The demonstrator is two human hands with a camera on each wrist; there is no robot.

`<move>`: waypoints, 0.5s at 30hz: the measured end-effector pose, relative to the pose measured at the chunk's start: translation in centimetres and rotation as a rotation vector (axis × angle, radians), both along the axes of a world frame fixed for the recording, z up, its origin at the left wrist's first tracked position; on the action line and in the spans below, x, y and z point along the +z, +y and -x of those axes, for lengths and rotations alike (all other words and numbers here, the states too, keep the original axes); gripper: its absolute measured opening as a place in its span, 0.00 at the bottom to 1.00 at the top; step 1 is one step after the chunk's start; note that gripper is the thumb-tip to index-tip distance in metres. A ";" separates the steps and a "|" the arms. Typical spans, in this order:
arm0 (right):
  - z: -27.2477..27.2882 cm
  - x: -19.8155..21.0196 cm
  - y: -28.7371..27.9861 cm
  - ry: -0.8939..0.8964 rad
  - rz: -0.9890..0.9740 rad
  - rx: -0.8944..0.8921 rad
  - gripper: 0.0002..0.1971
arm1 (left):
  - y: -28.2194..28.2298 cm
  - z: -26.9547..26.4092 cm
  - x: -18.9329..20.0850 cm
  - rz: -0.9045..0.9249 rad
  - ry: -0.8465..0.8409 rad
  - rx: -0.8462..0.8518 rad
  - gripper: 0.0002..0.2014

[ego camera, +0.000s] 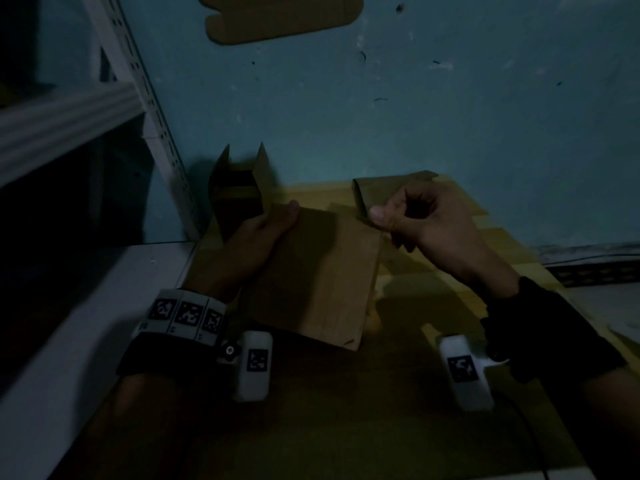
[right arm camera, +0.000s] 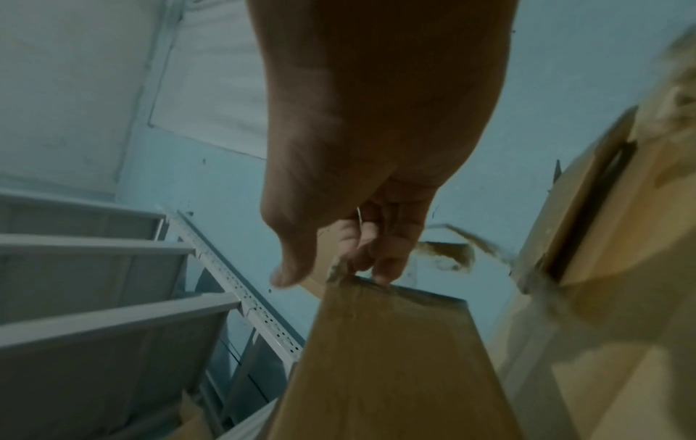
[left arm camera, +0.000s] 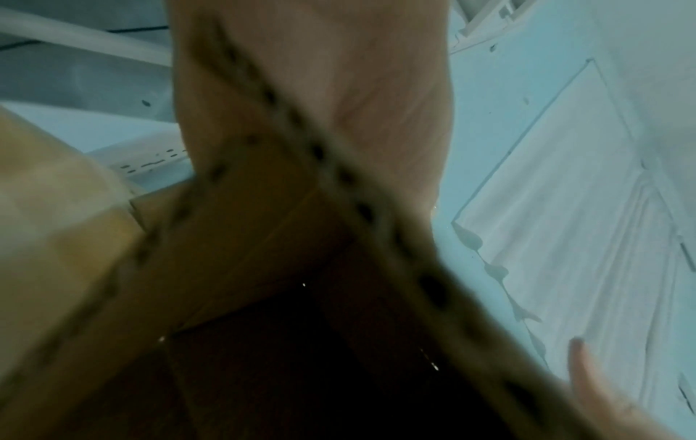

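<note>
Cardboard box (ego camera: 311, 271), part-folded, is held over a yellow table (ego camera: 491, 237) in dim light. The right hand (ego camera: 419, 220) pinches the box's far right flap (ego camera: 360, 197) between the thumb and curled fingers (right arm camera: 382, 268); in the right wrist view the ragged corner of the board sits just at the fingertips. The left hand (ego camera: 259, 233) grips the left edge, thumb laid over the top panel and the other fingers hidden beneath. The box spans the gap between the two hands, its long panel running back toward the person and apparently lifted off the table. The risk appears to lie at the pinch. It takes only the flap's rim, where the board looks frayed, so a hard pull could tear it or bend it off its crease, and a loose left grip could let the box swing and slip. Behind, another folded cardboard piece (ego camera: 239, 188) stands against the blue wall (ego camera: 381, 98), beside a grey metal rack (ego camera: 149, 91).
</note>
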State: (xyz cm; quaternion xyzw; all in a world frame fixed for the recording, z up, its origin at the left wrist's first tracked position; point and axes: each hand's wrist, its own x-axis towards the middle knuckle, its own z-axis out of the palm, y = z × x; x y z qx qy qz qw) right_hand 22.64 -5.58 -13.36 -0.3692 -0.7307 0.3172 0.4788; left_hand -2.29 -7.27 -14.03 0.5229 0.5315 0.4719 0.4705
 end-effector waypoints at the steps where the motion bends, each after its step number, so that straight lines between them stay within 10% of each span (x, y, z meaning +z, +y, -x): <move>1: 0.0 -0.1 0.1 -0.033 0.014 0.005 0.18 | 0.0 0.0 0.0 -0.001 0.000 -0.002 0.19; 15: 0.1 0.3 -0.1 0.266 0.146 0.248 0.17 | 0.0 -0.1 0.0 -0.011 -0.035 -0.016 0.19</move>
